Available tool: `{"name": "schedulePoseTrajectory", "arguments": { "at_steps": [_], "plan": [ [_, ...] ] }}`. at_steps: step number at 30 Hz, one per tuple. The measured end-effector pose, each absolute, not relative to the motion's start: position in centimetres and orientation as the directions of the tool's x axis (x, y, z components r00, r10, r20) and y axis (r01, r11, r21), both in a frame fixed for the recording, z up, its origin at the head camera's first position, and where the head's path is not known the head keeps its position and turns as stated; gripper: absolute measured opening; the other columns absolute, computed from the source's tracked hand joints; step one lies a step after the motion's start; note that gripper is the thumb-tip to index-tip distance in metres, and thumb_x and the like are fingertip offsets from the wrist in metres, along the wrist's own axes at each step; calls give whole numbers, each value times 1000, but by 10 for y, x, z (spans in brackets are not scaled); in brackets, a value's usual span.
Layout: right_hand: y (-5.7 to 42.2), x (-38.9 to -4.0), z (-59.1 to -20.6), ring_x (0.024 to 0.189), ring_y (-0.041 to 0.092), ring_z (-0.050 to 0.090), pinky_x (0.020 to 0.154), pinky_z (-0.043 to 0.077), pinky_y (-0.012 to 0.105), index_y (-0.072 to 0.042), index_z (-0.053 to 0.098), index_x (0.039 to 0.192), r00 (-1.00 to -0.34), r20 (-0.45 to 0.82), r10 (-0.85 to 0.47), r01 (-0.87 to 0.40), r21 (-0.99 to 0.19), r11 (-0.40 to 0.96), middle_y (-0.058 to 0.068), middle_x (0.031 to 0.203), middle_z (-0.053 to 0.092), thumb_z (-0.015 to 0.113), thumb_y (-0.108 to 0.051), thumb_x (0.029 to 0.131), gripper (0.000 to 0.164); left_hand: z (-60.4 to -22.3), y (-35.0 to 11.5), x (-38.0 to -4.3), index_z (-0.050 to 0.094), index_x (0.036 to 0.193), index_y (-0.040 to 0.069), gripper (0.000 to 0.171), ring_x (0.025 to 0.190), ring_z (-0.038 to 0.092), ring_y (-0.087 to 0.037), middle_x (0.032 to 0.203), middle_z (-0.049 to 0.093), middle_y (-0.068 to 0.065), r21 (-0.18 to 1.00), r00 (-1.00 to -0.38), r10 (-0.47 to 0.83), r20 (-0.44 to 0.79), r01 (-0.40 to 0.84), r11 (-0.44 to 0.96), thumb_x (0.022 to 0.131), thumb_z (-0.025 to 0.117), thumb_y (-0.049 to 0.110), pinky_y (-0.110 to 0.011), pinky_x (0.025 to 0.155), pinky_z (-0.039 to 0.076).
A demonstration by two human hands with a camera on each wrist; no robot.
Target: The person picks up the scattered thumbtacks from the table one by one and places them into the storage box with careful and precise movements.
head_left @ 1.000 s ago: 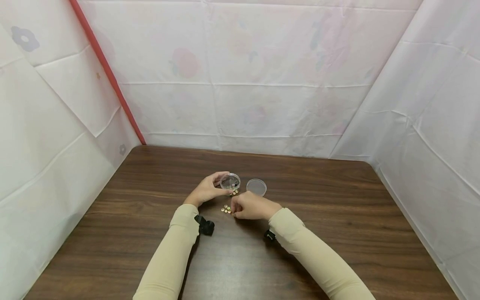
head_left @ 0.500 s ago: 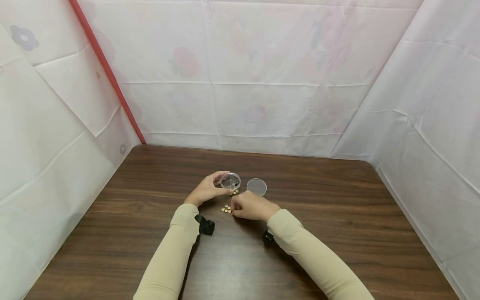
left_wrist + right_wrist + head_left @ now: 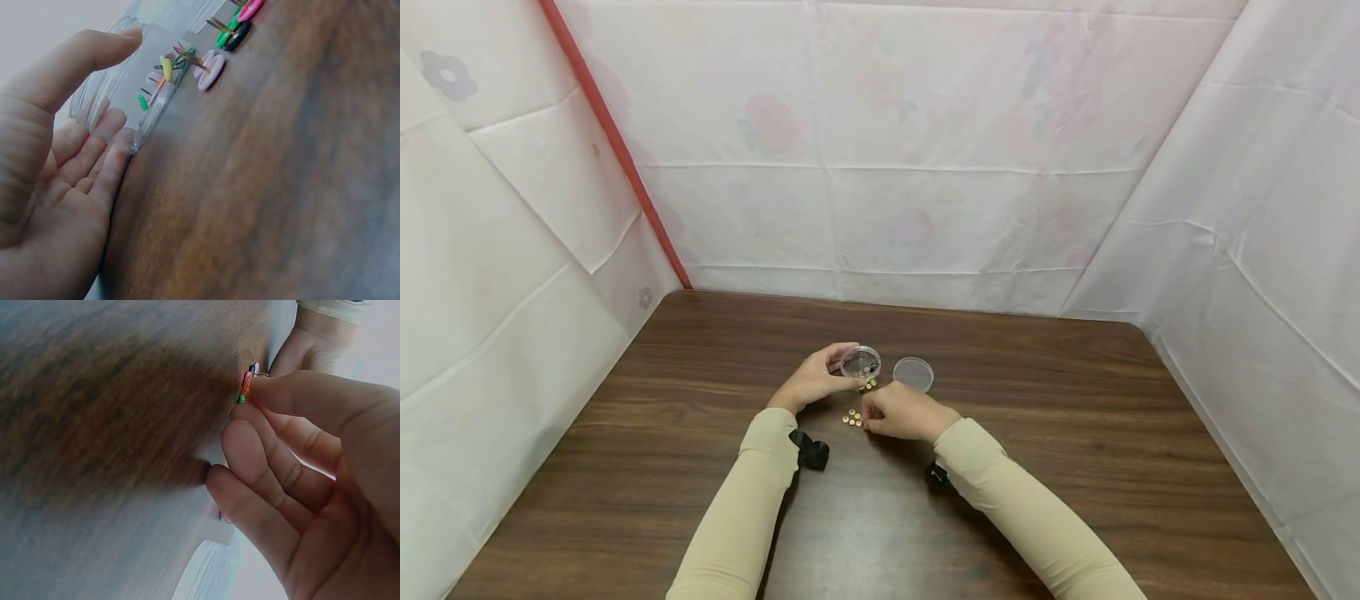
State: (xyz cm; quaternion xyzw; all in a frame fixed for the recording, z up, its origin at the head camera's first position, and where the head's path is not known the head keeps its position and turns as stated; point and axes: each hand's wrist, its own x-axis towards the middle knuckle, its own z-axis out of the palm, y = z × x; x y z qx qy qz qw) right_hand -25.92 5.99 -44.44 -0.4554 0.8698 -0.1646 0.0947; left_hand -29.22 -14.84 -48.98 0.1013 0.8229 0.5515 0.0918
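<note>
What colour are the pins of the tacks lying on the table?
The pins are a brassy gold; the left wrist view shows them best.

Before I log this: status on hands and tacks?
Left hand holds clear round plastic dish. Right hand at multicoloured round-headed thumbtacks; pinch unclear. Transparent round lid beyond, seemingly not obstructing.

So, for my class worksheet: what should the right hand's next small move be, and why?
I'd gently loosen the right hand's grip on what looks like a small orange flat-headed thumbtack. Its fingertips are beside the cluster of round thumbtacks with brass-coloured pins, and those pins point up from the dark brown wooden table, so easing off slowly seems safest.
</note>
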Motion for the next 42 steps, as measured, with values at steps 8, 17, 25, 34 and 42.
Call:
{"name": "schedulePoseTrajectory", "arguments": {
  "at_steps": [8, 17, 25, 34, 42],
  "plan": [
    [62, -260, -441, 57, 1, 48, 52, 41, 17, -18, 63, 80, -557, -20, -830, -753, -409, 515, -10, 69, 57, 64, -21, 89, 10, -490, -149, -292, 45, 137, 25, 73, 126, 39, -21, 134, 48, 1, 928, -961, 273, -41, 65, 368, 73, 79, 36, -50, 105, 36],
    [66, -267, -439, 59, 1, 51, 54, 45, 18, -16, 63, 84, -547, 8, -837, -745, -462, 482, -8, 71, 60, 61, -17, 90, 7, -490, -148, -291, 46, 135, 28, 70, 125, 39, -21, 134, 48, 2, 927, -963, 268, -35, 69, 369, 73, 79, 37, -49, 105, 36],
    [68, -273, -434, 56, 0, 50, 53, 46, 19, -15, 65, 88, -582, 65, -811, -738, -463, 492, -9, 72, 62, 59, -14, 91, 7, -488, -149, -290, 45, 136, 26, 74, 126, 38, -24, 135, 47, -1, 930, -959, 283, -34, 73, 360, 72, 79, 40, -50, 104, 36],
    [67, -283, -425, 53, 2, 47, 49, 44, 20, -17, 62, 86, -641, 166, -749, -730, -433, 529, -10, 68, 59, 59, -20, 91, 6, -490, -150, -292, 45, 136, 29, 76, 125, 39, -22, 137, 45, 0, 933, -958, 285, -44, 62, 354, 70, 80, 42, -51, 103, 38],
    [62, -298, -426, 59, 2, 52, 54, 49, 22, -17, 61, 89, -705, 191, -683, -687, -421, 592, -8, 73, 60, 59, -20, 91, 4, -490, -150, -292, 46, 134, 33, 73, 127, 37, -23, 140, 42, 0, 930, -959, 277, -53, 53, 363, 70, 79, 43, -52, 104, 35]
  ]
}}
